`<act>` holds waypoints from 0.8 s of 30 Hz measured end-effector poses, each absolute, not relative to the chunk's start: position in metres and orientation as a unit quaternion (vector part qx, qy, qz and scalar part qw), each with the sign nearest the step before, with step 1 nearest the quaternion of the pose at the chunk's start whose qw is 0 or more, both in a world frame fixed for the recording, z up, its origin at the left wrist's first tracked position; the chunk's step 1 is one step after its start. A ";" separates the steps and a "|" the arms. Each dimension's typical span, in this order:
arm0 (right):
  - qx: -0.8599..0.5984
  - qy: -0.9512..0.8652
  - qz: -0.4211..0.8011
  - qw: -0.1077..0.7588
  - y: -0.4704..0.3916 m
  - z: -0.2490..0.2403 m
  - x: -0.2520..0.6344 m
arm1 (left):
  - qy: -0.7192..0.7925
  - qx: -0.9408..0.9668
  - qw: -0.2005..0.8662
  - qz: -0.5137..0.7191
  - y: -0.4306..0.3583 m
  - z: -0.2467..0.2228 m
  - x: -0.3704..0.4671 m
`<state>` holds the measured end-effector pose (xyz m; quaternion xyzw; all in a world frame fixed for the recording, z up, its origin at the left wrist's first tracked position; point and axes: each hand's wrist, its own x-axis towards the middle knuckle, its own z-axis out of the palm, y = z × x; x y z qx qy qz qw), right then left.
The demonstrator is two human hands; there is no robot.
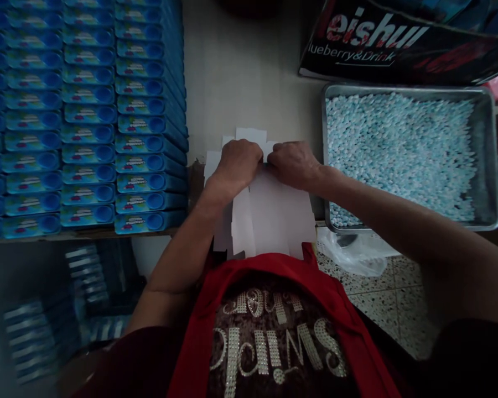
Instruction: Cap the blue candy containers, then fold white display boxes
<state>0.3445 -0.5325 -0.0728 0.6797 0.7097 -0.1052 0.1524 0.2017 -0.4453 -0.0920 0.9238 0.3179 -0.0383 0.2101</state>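
A stack of unfolded white carton blanks [269, 213] with cut flaps lies at the table's front edge, reaching back to my red apron. My left hand [240, 160] rests on its far part, fingers curled and pinched on the white card. Close beside it, my right hand [294, 161] is closed in the same way, its fingertips almost meeting the left ones. A small bluish edge shows between the fingertips, too little to name. The fingertips themselves are partly hidden.
Rows of stacked blue boxes [139, 141] fill the table's left side. To the right stands a metal tray [497, 166] of small pale blue and white pieces [402, 155]. Behind it is a black printed carton [369, 44]. A clear plastic bag [357, 257] hangs below the tray.
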 end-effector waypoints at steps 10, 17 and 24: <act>0.660 0.731 -0.126 0.120 -0.524 -0.093 0.339 | 0.345 0.909 0.235 0.003 -0.442 -0.106 0.210; 0.675 0.720 -0.151 0.049 -0.519 -0.105 0.331 | 0.415 0.884 0.213 0.012 -0.438 -0.109 0.215; 0.783 0.599 -0.108 0.131 -0.506 -0.069 0.378 | 0.345 0.916 0.087 0.185 -0.464 -0.043 0.167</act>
